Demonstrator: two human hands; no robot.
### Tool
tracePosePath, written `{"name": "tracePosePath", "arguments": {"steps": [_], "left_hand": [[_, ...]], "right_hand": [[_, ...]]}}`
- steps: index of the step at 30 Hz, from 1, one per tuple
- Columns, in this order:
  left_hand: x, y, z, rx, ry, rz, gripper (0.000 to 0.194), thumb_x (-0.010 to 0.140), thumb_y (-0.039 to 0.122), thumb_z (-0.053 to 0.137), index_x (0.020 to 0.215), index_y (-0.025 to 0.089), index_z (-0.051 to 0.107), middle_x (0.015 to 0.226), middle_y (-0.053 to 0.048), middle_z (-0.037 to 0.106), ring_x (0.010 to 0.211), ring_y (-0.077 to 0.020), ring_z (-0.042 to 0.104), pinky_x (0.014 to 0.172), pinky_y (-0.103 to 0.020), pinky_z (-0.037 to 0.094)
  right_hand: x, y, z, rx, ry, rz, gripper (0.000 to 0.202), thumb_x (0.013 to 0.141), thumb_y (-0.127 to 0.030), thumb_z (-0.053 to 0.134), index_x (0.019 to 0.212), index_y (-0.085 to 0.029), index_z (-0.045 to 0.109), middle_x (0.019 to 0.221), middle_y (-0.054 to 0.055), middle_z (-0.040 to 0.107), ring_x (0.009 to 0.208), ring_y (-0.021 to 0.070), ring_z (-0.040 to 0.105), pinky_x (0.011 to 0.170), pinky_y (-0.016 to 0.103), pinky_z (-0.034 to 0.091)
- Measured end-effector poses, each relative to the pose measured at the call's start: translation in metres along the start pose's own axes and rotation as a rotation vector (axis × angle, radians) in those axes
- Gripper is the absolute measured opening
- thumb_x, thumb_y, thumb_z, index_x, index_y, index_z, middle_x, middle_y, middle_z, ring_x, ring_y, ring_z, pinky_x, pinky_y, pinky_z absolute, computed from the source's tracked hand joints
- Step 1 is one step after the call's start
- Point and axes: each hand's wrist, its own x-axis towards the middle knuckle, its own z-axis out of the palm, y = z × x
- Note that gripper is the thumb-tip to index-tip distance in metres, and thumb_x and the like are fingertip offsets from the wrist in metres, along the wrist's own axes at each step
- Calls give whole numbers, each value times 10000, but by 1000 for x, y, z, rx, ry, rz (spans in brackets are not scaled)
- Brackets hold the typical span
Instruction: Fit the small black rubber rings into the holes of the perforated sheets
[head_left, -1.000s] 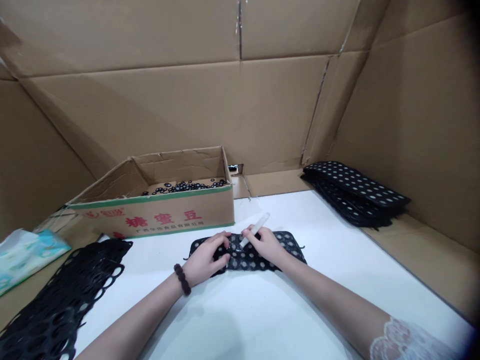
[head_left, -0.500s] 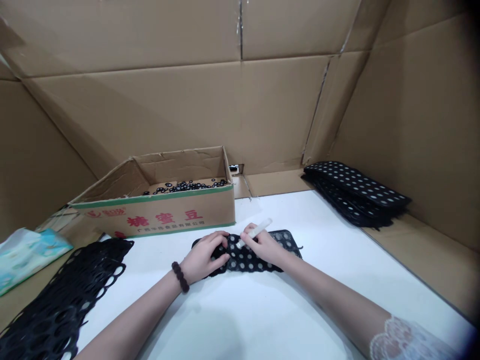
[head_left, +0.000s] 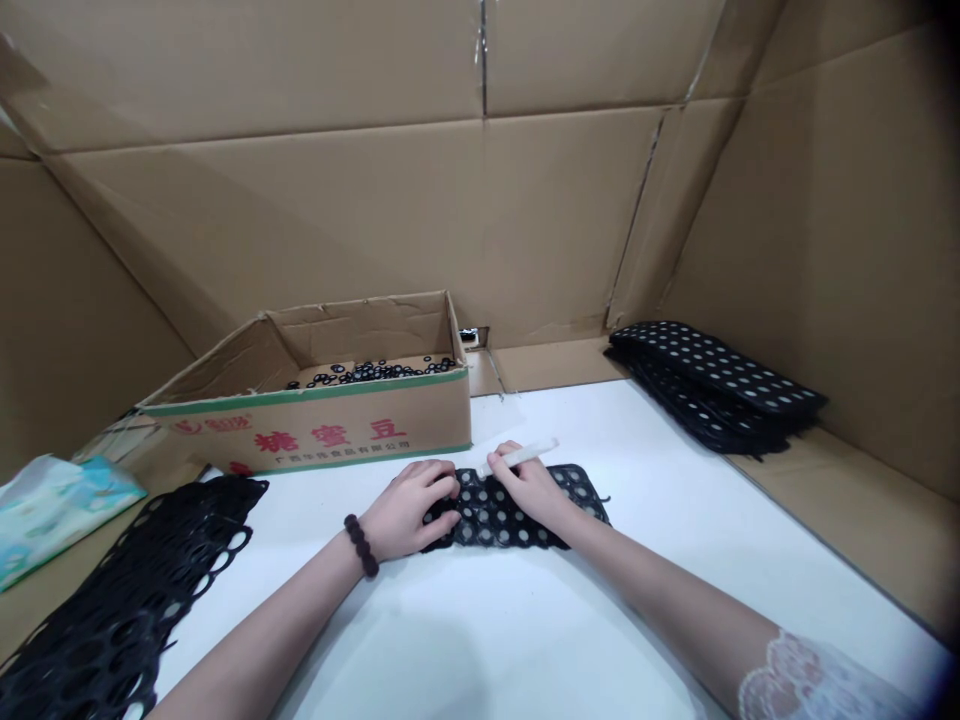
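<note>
A: What surrounds the work?
B: Tall brown cardboard walls (head_left: 300, 220) stand behind and beside a smooth white tabletop (head_left: 465, 620). Toward its back sits the landmark, an open brown cardboard box (head_left: 439, 420) with a green edge and red characters.

A: What lies to either side?
B: Left of the box and nearer the person is a heap of black openwork ring sheeting (head_left: 127, 580). Well to the box's right lies a stack of flat black sheets with pale round dots (head_left: 712, 375).

A: And the sheet being handled?
B: The single black dotted sheet (head_left: 487, 515) lies flat on the tabletop, in front of the box and slightly to its right. A white and aqua soft packet (head_left: 60, 510) lies left of the box, beyond the sheeting.

A: How are the hands?
B: The left hand (head_left: 412, 510) rests on the single sheet's left part, thumb parted from the curved fingers. The right hand (head_left: 529, 490) pinches a slim whitish stick (head_left: 529, 453), its lower end at the sheet's far edge; contact there is unclear.

A: Anything smaller?
B: A dark beaded bracelet (head_left: 361, 545) circles the left wrist, in front of the box. Small black rings (head_left: 367, 373) lie scattered inside it.
</note>
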Motion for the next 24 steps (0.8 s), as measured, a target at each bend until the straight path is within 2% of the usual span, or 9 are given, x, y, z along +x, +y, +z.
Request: {"name": "tracePosePath", "arguments": {"steps": [8, 14, 21, 24], "left_hand": [[-1, -3, -1, 41, -41, 4, 124, 790, 232, 399, 876, 206, 484, 1020, -46, 508, 921, -188, 462, 836, -332, 356], [-2, -5, 1, 9, -22, -5, 116, 741, 173, 419, 833, 201, 483, 952, -39, 533, 888, -180, 478, 812, -322, 365], [-3, -5, 0, 19, -30, -23, 113, 719, 168, 446, 819, 202, 487, 888, -35, 541, 855, -184, 486, 796, -329, 375], [-1, 1, 1, 18, 10, -69, 88, 735, 165, 426, 794, 199, 483, 919, -43, 533, 880, -189, 482, 817, -348, 375]], "right_hand": [[-2, -4, 3, -42, 18, 9, 235, 809, -258, 389, 587, -185, 411, 725, 0, 438, 710, 125, 468, 724, 274, 363], [0, -3, 2, -56, 19, -12, 235, 795, -232, 392, 566, -184, 417, 696, -2, 440, 692, 125, 470, 712, 272, 367], [-1, 0, 1, -61, 16, -15, 227, 800, -263, 401, 593, -185, 453, 728, 5, 451, 706, 130, 477, 717, 275, 374], [-2, 0, 1, -21, -13, -22, 236, 801, -282, 413, 600, -182, 482, 751, 7, 455, 714, 124, 486, 717, 262, 383]]}}
